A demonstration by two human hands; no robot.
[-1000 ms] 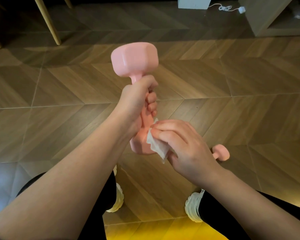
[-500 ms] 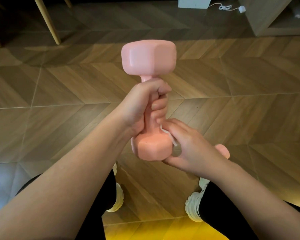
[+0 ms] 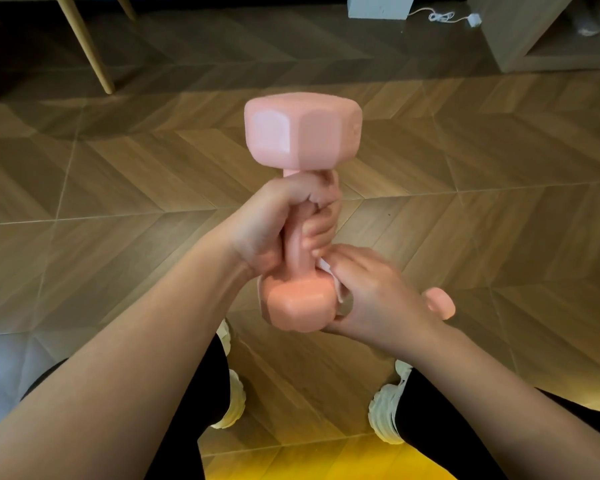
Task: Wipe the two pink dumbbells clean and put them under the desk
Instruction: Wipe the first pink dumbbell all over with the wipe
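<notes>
Herringbone wood floor. Left hand: my fingers curled round handle of smooth pink hex-headed dumbbell, upright above floor. Right hand: my fingers clamp white wipe onto lower head. Likely heavy, slick; grip mid-handle.

Wooden floor, boards laid in a chevron pattern.
On it rest a pink dumbbell, partly hidden, a white cable beside a white box, slanted wooden legs and two white shoes.
</notes>
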